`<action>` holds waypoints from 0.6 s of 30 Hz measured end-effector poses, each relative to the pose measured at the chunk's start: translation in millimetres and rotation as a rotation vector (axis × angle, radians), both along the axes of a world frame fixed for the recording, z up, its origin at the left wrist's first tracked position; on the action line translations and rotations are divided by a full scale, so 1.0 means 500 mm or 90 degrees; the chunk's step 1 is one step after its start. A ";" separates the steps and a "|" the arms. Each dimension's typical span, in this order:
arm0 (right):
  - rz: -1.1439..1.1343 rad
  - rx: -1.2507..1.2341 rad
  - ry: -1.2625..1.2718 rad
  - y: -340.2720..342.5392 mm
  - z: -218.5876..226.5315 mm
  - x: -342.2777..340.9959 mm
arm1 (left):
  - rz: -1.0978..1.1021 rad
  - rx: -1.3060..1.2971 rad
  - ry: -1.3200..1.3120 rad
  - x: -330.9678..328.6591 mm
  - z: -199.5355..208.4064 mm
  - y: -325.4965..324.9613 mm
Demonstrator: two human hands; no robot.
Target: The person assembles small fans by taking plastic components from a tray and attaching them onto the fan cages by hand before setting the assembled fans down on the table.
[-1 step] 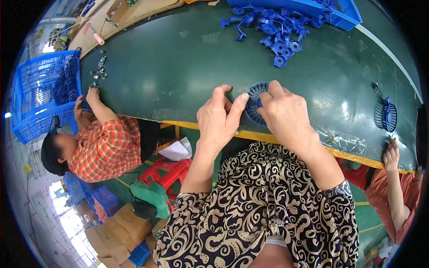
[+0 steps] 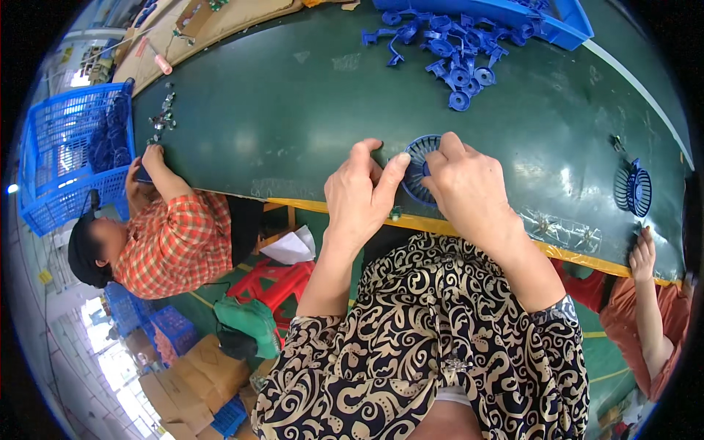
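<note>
A round blue plastic fan grille (image 2: 420, 149) with thin radiating ribs is at the table's near edge, between my two hands. My left hand (image 2: 361, 192) grips its left rim, with the thumb against the ribs and the fingers bent behind. Over its right half is my right hand (image 2: 469, 176), fingers closed and pinched toward the grille's centre. Whatever those fingertips hold is hidden beneath them. A small green and silvery piece (image 2: 395, 213) shows at the taped edge, just below the grille.
Blue plastic fan parts (image 2: 458, 62) lie piled before a blue tray (image 2: 579, 29). Another blue grille (image 2: 639, 189) stands at right, near a co-worker's hand (image 2: 642, 255). At left, a co-worker in a checked shirt (image 2: 172, 242) sits by a blue basket (image 2: 73, 187) and small metallic parts (image 2: 163, 117).
My hands and the grille have stayed put. The small green piece now shows more at the table edge. A dark blue thing has come into view at the left co-worker's hands.
</note>
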State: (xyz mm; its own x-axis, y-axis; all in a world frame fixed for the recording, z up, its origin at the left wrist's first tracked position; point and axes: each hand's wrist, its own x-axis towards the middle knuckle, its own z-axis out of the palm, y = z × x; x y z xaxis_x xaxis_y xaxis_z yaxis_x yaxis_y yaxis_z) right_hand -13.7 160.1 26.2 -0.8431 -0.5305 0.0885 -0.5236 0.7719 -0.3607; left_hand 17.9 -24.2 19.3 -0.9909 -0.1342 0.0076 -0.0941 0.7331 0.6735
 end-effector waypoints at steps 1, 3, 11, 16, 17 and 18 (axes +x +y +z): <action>0.000 -0.006 0.013 -0.001 -0.004 0.000 | -0.008 -0.004 0.002 -0.003 -0.003 0.001; 0.001 -0.015 0.029 -0.005 -0.007 -0.001 | -0.014 -0.007 0.005 -0.004 -0.007 -0.001; -0.032 -0.116 0.061 0.004 -0.015 0.016 | -0.005 0.019 0.051 -0.007 -0.027 0.016; 0.063 -0.239 -0.004 0.056 -0.038 0.051 | 0.018 0.111 0.007 0.005 -0.041 0.016; 0.068 -0.218 -0.018 0.067 -0.042 0.060 | 0.007 0.178 0.011 0.005 -0.054 0.006; 0.063 -0.187 0.014 0.085 -0.054 0.068 | -0.008 0.185 0.013 0.004 -0.049 0.015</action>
